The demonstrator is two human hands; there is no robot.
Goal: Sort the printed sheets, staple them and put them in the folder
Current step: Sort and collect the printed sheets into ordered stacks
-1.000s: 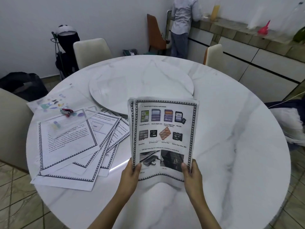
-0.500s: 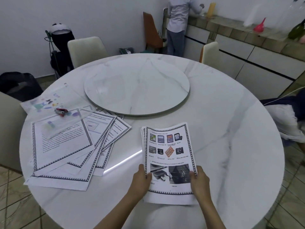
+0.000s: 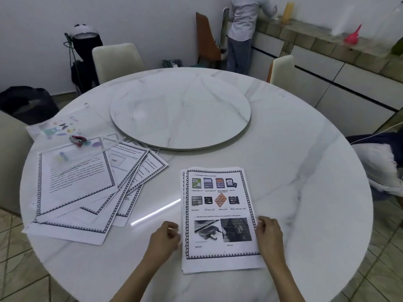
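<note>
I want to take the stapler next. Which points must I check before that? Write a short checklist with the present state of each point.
1. The stack of sheets lies flat on the table: ok.
2. Stack edges are flush: not ok. Lower sheets stick out along the left edge and at the top left corner.
3. Hands are free: cannot tell. The left hand and right hand sit at the side edges of the stack with curled fingers.
4. The stapler is in view: ok. It lies on the clear folder, far left.
5. The other sheets are in order: not ok. They lie fanned out and overlapping.
</note>
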